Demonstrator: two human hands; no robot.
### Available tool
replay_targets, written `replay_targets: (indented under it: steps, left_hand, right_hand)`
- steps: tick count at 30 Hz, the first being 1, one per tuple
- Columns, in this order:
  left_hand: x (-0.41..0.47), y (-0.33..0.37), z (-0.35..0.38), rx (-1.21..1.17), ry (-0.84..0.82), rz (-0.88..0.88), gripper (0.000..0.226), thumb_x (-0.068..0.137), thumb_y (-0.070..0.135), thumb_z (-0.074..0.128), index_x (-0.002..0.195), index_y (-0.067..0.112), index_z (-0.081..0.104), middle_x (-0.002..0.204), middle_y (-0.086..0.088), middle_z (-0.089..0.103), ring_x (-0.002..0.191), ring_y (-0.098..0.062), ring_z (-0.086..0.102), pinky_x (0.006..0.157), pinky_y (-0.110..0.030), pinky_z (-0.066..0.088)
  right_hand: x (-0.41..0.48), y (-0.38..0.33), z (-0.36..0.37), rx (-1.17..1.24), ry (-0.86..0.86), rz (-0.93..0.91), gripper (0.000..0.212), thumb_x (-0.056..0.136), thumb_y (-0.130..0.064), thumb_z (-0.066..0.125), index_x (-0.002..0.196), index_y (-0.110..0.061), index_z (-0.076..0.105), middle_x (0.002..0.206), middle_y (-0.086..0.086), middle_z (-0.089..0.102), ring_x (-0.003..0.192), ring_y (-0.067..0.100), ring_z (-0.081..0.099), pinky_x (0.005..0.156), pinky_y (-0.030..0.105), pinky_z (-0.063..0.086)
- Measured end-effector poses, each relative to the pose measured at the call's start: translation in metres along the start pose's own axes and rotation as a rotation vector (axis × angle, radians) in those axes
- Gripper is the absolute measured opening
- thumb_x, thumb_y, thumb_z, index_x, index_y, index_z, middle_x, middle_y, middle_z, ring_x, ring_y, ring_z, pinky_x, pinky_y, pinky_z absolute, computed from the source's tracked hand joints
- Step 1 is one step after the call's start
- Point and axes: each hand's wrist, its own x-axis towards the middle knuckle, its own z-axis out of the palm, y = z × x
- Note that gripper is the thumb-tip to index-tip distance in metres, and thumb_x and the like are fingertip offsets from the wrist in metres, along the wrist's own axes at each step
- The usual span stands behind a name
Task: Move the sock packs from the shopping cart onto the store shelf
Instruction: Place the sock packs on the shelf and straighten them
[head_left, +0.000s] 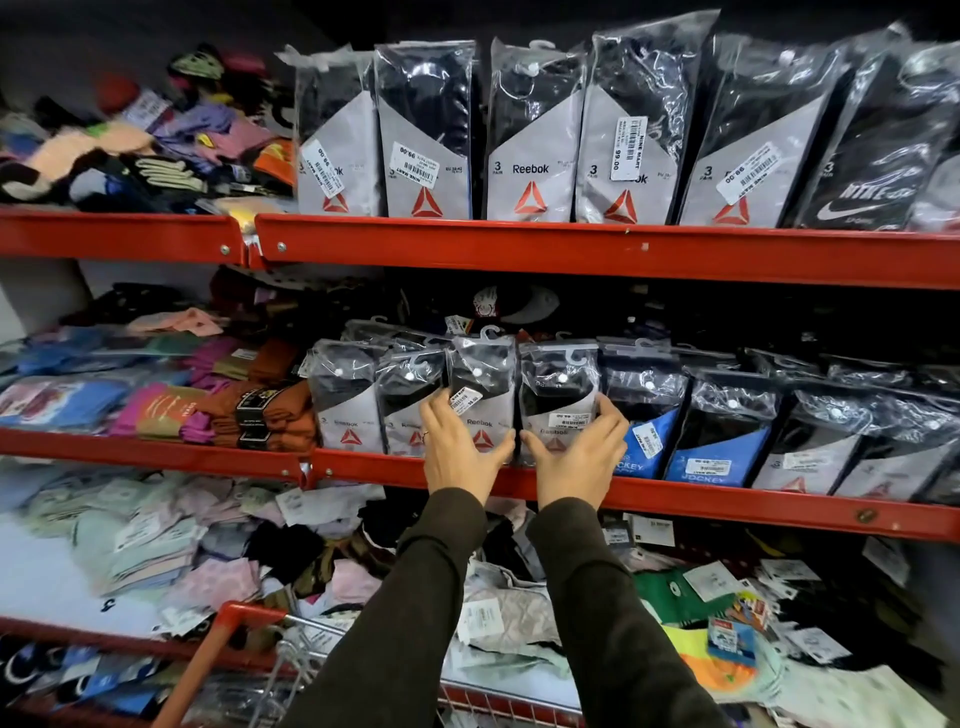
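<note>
Middle shelf (675, 501), 12 o'clock: left hand (460, 457) and right hand (579, 460), fingers spread wide, press two sock packs (558, 395) upright, apparently aligning the row.

top shelf (571, 249): five reebok packs (532, 135), one nike pack (878, 156). middle shelf (675, 499): four front reebok packs (558, 400), two blue jockey packs (722, 436). two hands (462, 452).

Shopping cart (249, 654) mostly cut off below
</note>
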Motion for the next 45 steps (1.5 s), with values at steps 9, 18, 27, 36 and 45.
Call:
replay_targets:
  steps: [9, 18, 27, 36, 45]
  left_hand:
    - [-0.012, -0.009, 0.011, 0.027, -0.09, -0.06, 0.099, 0.075, 0.041, 0.083, 0.147, 0.006, 0.024, 0.147, -0.017, 0.032, 0.127, -0.031, 0.055, 0.1, -0.033, 0.05]
    - [-0.02, -0.023, 0.001, 0.336, 0.042, 0.408, 0.095, 0.08, -0.005, 0.055, 0.158, 0.01, 0.003, 0.167, -0.013, 0.001, 0.155, -0.033, 0.014, 0.124, -0.048, 0.025]
    - [0.035, -0.017, -0.007, 0.48, -0.151, 0.654, 0.088, 0.086, -0.01, 0.055, 0.159, 0.011, 0.01, 0.167, -0.006, 0.017, 0.156, -0.024, 0.012, 0.128, -0.036, 0.018]
    - [0.025, -0.007, -0.008, 0.412, -0.153, 0.587, 0.088, 0.085, -0.003, 0.061, 0.158, 0.011, 0.014, 0.166, -0.006, 0.019, 0.155, -0.024, 0.014, 0.129, -0.039, 0.009]
    - [0.005, 0.022, -0.003, 0.271, -0.09, 0.673, 0.084, 0.095, 0.051, 0.046, 0.16, 0.015, 0.008, 0.168, 0.003, 0.003, 0.157, -0.017, -0.002, 0.127, -0.04, 0.001]
  right_hand:
    - [-0.018, 0.014, -0.015, -0.063, -0.142, 0.037, 0.099, 0.076, -0.025, 0.086, 0.152, -0.009, 0.025, 0.146, 0.014, 0.038, 0.133, 0.032, 0.046, 0.108, 0.04, 0.043]
    - [-0.018, 0.025, -0.019, -0.25, -0.052, -0.461, 0.081, 0.081, 0.008, 0.056, 0.155, -0.009, 0.026, 0.163, 0.013, 0.022, 0.153, 0.027, 0.014, 0.125, 0.046, 0.015]
    - [0.03, 0.018, -0.018, -0.596, -0.255, -0.687, 0.091, 0.071, 0.009, 0.063, 0.153, -0.007, 0.027, 0.16, 0.013, 0.03, 0.151, 0.032, 0.019, 0.124, 0.048, 0.02]
    - [0.03, 0.015, -0.028, -0.636, -0.308, -0.691, 0.081, 0.076, 0.004, 0.066, 0.151, -0.006, 0.035, 0.157, 0.012, 0.037, 0.15, 0.032, 0.026, 0.122, 0.047, 0.026]
    - [0.043, 0.027, -0.076, -0.529, -0.145, -0.636, 0.08, 0.073, 0.006, 0.054, 0.148, -0.014, 0.037, 0.164, 0.008, 0.021, 0.154, 0.029, 0.011, 0.123, 0.05, 0.016]
